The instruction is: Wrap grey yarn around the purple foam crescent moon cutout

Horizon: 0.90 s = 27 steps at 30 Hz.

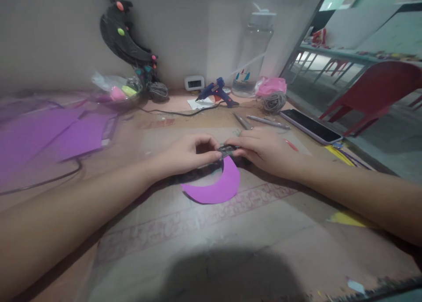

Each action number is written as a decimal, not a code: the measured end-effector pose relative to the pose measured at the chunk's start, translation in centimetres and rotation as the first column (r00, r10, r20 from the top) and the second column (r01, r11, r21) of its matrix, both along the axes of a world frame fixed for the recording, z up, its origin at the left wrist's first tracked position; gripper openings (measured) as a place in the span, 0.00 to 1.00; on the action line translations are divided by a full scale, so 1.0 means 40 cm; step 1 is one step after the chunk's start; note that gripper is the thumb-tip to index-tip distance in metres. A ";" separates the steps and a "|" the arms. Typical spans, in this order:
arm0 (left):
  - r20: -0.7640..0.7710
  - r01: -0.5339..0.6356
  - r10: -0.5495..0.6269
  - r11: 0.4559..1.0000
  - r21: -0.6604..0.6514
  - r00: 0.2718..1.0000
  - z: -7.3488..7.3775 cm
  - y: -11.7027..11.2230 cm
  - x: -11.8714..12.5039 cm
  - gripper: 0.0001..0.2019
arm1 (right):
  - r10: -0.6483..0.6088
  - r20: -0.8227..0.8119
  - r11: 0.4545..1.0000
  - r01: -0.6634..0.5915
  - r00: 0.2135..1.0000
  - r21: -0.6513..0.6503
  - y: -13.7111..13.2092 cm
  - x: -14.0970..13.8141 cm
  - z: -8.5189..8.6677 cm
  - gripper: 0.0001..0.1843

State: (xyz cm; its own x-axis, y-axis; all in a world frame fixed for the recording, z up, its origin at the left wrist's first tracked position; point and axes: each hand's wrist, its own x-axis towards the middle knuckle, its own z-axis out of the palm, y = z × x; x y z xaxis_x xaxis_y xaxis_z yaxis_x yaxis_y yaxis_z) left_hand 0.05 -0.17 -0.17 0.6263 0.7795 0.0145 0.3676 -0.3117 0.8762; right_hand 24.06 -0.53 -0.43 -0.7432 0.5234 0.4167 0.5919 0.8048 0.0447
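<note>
Beyond the purple crescent [227,184] — clock [187,83], digits [194,84] blurry

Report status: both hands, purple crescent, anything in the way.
Left hand, right hand: both pinching small dark piece. Purple crescent: upper tip at that piece. Pointed metal blade just beyond right hand, clear of crescent.

- At eleven o'clock, the clock [194,83] shows digits too small for us to read.
- At one o'clock, the bottle [253,51] bears coloured marks we cannot read.
</note>
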 end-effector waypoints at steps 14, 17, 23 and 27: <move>0.007 0.015 -0.015 1.000 -0.019 1.000 -0.005 0.001 -0.001 0.09 | -0.035 -0.008 0.997 0.035 0.999 -0.072 -0.001 0.002 0.002 0.17; 0.008 0.017 -0.017 1.000 -0.001 1.000 -0.007 0.004 -0.003 0.08 | -0.064 -0.019 0.989 0.061 0.998 -0.132 -0.002 0.003 0.006 0.18; 0.022 0.020 -0.020 1.000 0.005 1.000 -0.009 0.008 -0.004 0.09 | -0.041 -0.022 0.988 0.037 0.999 -0.152 -0.002 0.002 0.009 0.20; 0.009 0.001 -0.001 1.000 -0.023 1.000 -0.005 0.005 -0.002 0.09 | -0.052 -0.017 0.987 0.048 0.999 -0.152 -0.005 -0.001 0.010 0.19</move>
